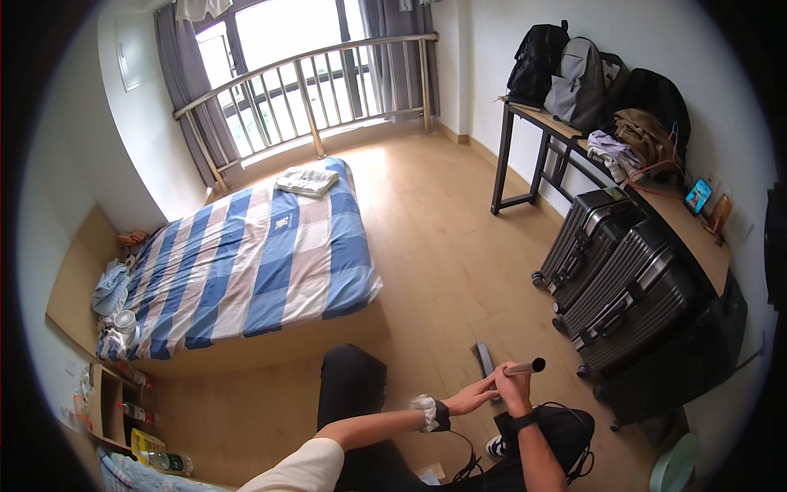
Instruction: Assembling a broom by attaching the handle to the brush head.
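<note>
A broom with a metallic pole (pixel 521 369) is in my hands, its dark upper end pointing up and to the right. My right hand (pixel 514 392) is wrapped round the pole near that end. Beside it my left hand (pixel 470 398) closes on the pole from the left, its fingertips partly hidden. The grey broom head (pixel 484 359) with dark bristles is down by the floor, just beyond my hands. A dark band is on each wrist, and a white scrunchie (pixel 425 412) sits on the left one.
Left stands a bed (pixel 246 254) with a checked sheet and folded white cloth (pixel 307 181). Black suitcases (pixel 631 303) stand at right by a narrow desk (pixel 721 254) with backpacks (pixel 574 82). A metal railing (pixel 307 107) crosses the window. A green basin (pixel 674 463) is near right.
</note>
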Available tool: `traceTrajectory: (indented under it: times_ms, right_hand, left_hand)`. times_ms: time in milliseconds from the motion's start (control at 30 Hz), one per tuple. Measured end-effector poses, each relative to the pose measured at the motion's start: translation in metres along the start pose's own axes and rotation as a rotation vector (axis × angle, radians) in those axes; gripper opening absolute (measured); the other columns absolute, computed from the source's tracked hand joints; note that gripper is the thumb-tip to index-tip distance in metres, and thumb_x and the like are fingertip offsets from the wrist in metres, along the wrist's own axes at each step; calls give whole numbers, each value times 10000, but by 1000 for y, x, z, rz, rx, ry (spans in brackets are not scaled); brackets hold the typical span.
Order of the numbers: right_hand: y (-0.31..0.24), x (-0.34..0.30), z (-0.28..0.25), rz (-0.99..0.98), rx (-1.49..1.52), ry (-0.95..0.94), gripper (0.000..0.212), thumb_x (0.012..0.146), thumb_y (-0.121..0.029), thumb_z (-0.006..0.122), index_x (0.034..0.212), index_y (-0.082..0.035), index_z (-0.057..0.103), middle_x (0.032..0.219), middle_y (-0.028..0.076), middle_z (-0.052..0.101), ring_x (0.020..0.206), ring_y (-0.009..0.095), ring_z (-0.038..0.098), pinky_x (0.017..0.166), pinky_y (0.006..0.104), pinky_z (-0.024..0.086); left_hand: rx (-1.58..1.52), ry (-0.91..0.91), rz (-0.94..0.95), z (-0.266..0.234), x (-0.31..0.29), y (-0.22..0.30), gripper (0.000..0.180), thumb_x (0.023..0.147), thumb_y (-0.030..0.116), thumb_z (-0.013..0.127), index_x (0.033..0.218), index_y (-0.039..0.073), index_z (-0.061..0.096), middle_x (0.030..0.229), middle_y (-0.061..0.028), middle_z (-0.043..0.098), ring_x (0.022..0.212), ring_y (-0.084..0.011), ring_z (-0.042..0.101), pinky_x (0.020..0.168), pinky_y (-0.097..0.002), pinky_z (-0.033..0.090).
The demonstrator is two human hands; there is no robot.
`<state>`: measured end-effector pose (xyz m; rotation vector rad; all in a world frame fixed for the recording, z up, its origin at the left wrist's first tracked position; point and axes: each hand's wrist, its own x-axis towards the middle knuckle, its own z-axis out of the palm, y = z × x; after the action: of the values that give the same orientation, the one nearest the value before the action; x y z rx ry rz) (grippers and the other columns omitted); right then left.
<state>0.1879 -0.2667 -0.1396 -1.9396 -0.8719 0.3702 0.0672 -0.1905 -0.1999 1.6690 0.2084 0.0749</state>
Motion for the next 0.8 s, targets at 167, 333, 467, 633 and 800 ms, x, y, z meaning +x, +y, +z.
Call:
traceTrajectory:
  times_ms: [167,333,467,633,800]
  right_hand:
    - [21,9,11,-28,240,6,164,821,-80,579,725,35,646,634,120,645,567,207,641,523,332,501]
    - [18,9,18,350,638,-85,193,871,-86,573,762,56,644,636,93,639,599,165,660,539,286,564]
    - [23,5,21,153,464,-83,177,850,-82,583,769,64,641,622,103,631,580,176,654,522,296,534]
    - [9,-6,18,-93,-1,66,154,802,-80,580,736,45,640,610,180,616,560,217,650,515,355,474]
    - [21,-2,19,-282,11,94,192,840,-118,592,728,34,629,629,190,620,554,236,643,528,370,484]
  left_hand:
    - [177,161,136,-4,-2,3,746,962,414,476,1519,67,122,1573,-178,156,1413,-315,276,1137,-347,253]
    - [288,197,6,-7,-8,11,767,962,440,463,1515,49,104,1571,-190,140,1400,-339,290,1122,-364,291]
    - [190,73,-44,-9,-5,6,790,964,468,444,1514,42,71,1569,-194,141,1396,-346,296,1123,-372,289]
    - [180,131,112,-1,-6,4,782,965,466,429,1515,46,64,1531,-216,243,1380,-358,316,1133,-372,266]
    - [167,50,-11,-3,-8,16,784,945,436,476,1509,39,102,1530,-221,241,1380,-354,318,1133,-379,266]
